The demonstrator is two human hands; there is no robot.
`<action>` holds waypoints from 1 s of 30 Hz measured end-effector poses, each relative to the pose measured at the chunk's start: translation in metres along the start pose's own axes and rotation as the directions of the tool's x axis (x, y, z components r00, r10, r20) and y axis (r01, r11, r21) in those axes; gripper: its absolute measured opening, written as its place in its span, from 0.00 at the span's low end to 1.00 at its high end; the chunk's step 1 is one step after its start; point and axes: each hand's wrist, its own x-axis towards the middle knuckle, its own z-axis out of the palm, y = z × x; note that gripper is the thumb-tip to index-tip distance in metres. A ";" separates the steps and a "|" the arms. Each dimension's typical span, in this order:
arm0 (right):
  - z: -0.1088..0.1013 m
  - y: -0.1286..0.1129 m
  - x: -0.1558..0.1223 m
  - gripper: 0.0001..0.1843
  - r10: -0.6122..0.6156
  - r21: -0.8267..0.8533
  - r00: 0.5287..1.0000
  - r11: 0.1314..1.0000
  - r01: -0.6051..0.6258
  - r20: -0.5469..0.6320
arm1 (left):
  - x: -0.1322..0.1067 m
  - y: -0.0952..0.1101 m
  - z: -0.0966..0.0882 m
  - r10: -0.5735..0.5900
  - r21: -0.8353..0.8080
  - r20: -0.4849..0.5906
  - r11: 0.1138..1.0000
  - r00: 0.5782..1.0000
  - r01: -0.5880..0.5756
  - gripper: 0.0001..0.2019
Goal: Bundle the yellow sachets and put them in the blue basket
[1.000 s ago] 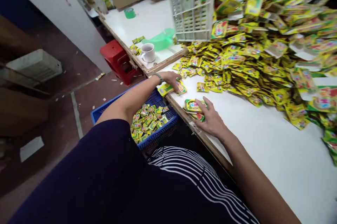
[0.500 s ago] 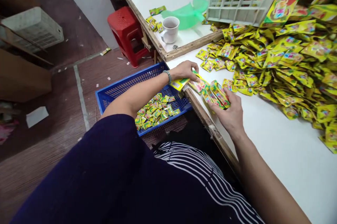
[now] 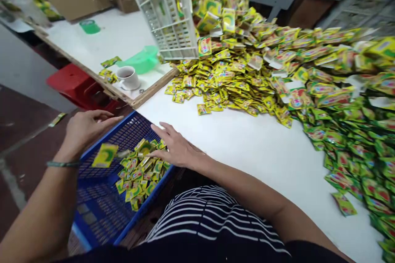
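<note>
Over the far left edge of a blue plastic basket (image 3: 100, 213) is my left hand (image 3: 86, 129), fingers stretched out and nothing in it. A yellow-green packet (image 3: 105, 155) shows just below that hand; whether it is falling or resting on something I cannot tell. My right hand (image 3: 175, 145) reaches over the basket's table side, fingers spread and holding nothing. Beneath both hands, many small yellow packets (image 3: 134, 193) lie heaped in the basket.
Yellow packets (image 3: 228, 90) are piled on the white table (image 3: 247, 147), with green ones (image 3: 367, 164) to the right. A white crate (image 3: 173, 28) leans into the pile. Near the wooden strip (image 3: 154, 88) stand a cup (image 3: 128, 78) and a green scoop-like piece (image 3: 143, 61). A red stool (image 3: 69, 82) is left.
Both hands have moved from the table edge to above the basket and opened. The packets they held are released. The view has swung right, showing more of the pile.
</note>
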 end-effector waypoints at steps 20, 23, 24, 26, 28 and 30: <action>-0.212 0.126 -0.378 0.28 0.234 0.007 0.042 0.205 -0.979 -0.971 | -0.047 0.342 0.197 0.649 0.069 0.303 0.715 0.698 -0.695 0.23; -0.206 0.152 -0.363 0.24 0.349 -0.068 0.151 0.237 -0.969 -0.925 | -0.069 0.371 0.206 0.755 -0.011 0.335 0.601 0.563 -0.799 0.15; -0.203 0.157 -0.351 0.23 0.375 -0.120 0.219 0.271 -0.955 -0.901 | -0.075 0.379 0.208 0.779 -0.046 0.339 0.573 0.527 -0.818 0.15; -0.201 0.158 -0.329 0.21 0.417 -0.195 0.343 0.358 -0.913 -0.841 | -0.084 0.389 0.212 0.799 -0.112 0.323 0.565 0.508 -0.818 0.20; -0.206 0.153 -0.316 0.19 0.456 -0.208 0.416 0.438 -0.874 -0.787 | -0.091 0.394 0.214 0.791 -0.168 0.303 0.593 0.531 -0.787 0.29; -0.216 0.148 -0.311 0.17 0.491 -0.148 0.429 0.511 -0.847 -0.758 | -0.095 0.393 0.217 0.771 -0.219 0.326 0.625 0.548 -0.749 0.34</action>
